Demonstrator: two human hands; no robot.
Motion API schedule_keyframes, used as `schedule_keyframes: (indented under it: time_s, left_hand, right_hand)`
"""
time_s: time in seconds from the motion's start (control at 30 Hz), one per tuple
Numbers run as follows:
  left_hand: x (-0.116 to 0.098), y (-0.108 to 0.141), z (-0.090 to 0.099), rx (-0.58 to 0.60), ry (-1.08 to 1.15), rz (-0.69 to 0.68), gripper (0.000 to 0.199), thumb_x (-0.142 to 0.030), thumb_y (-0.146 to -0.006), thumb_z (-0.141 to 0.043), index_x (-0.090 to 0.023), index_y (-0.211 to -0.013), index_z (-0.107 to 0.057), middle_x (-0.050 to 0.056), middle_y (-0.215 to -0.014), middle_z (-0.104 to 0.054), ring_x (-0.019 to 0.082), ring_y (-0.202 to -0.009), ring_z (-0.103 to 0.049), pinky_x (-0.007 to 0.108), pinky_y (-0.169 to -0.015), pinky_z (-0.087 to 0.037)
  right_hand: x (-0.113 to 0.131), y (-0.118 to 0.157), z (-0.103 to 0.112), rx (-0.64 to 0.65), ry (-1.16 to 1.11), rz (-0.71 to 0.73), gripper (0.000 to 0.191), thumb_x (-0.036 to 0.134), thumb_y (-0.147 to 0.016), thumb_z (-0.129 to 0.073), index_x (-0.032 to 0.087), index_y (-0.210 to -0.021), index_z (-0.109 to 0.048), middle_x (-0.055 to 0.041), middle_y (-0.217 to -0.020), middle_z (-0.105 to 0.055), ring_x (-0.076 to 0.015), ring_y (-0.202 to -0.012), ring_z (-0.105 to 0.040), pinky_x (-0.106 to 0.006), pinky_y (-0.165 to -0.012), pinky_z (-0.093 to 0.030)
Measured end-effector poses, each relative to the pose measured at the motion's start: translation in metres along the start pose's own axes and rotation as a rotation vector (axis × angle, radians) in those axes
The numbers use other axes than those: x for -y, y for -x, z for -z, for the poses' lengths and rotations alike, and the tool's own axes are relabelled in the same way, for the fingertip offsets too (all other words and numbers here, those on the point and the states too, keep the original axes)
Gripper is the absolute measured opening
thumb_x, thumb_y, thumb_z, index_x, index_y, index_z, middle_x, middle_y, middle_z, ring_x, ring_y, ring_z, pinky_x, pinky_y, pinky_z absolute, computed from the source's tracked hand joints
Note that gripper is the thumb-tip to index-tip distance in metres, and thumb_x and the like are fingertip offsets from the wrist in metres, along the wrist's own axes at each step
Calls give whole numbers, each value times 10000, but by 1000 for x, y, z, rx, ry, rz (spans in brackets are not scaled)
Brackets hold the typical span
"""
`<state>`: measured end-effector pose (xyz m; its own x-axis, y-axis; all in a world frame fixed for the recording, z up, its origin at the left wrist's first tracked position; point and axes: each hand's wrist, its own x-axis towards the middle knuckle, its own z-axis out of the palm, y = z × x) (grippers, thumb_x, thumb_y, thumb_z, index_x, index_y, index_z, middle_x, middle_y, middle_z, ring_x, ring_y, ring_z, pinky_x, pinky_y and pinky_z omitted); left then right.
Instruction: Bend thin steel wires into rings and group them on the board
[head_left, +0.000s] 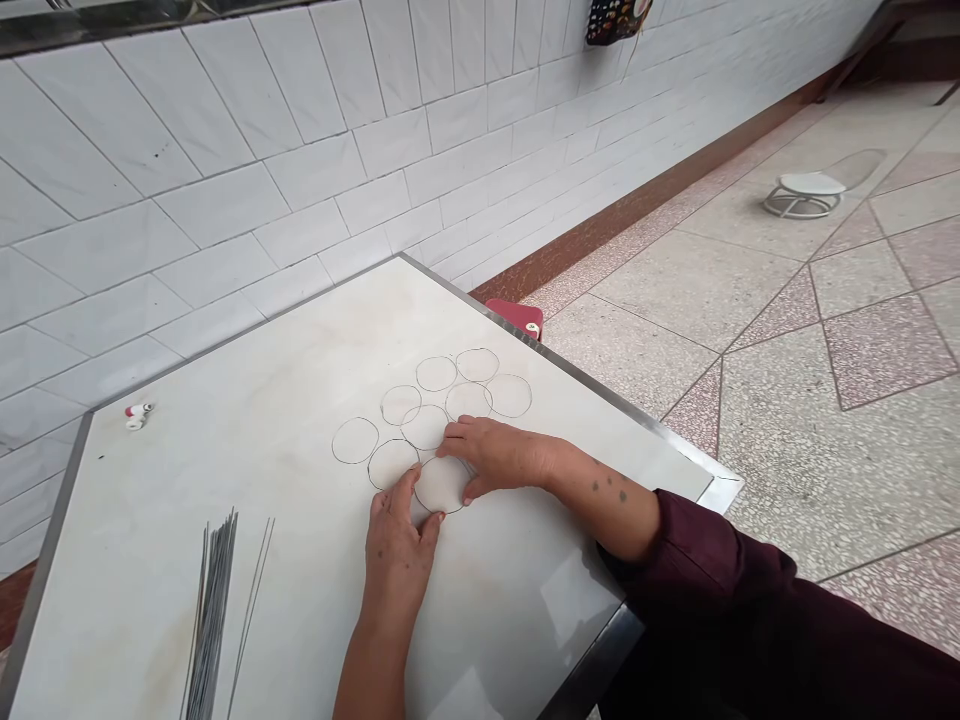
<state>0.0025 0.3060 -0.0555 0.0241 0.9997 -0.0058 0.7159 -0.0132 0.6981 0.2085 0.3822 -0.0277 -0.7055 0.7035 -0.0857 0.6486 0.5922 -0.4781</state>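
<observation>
Before me a thin wire ring (417,497) rests on the white tabletop, with both my hands at its rim. My left hand (397,540) touches its left and near edges with thumb and index finger apart. On the far right side, the bent fingers and thumb of my right hand (495,455) hold the same ring and hide part of it. Several similar wire rings lie just beyond, some overlapping, among them a ring at the left (334,441) and one at the right (529,397).
A bundle of straight grey wires (212,620) lies at the near left, with a couple of loose wires (251,610) beside it. Small red and white pieces (138,415) sit near the tiled wall (225,210). Beyond the table edge are a red stool (514,315) and a low white seat (810,187).
</observation>
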Motion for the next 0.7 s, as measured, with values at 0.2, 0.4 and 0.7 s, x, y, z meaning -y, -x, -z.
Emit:
schedule_keyframes:
  time_s: [0.2, 0.4, 0.7]
  left_hand:
    - [-2, 0, 2, 30, -13, -19, 512, -281, -881, -566, -284, -1392, -531, 115, -1202, -641, 327, -1165, -555, 511, -882, -521]
    - [0, -2, 2, 65, -54, -79, 516, -264, -894, -537, -252, -1409, -505, 110, -1220, -657, 325, -1228, -499, 479, -873, -520]
    - [-4, -5, 7, 143, -195, -238, 557, -215, -884, -494, -214, -1441, -473, 101, -1178, -687, 312, -1046, -565, 472, -869, -511]
  right_hand:
    - [4, 1, 1, -4, 8, -11, 507, 365, -766, -791, 141, -1182, -608, -108, -1134, -590, -280, -1058, -526, -401, -892, -483]
    - [2, 0, -1, -20, 29, 21, 437, 381, -771, -783, 154, -1105, -616, -97, -1093, -592, -270, -1020, -520, -382, -842, -474]
    - [2, 0, -1, -45, -2, 24, 417, 360, -753, -805, 153, -1070, -630, -88, -1056, -607, -266, -1001, -530, -379, -828, -479]
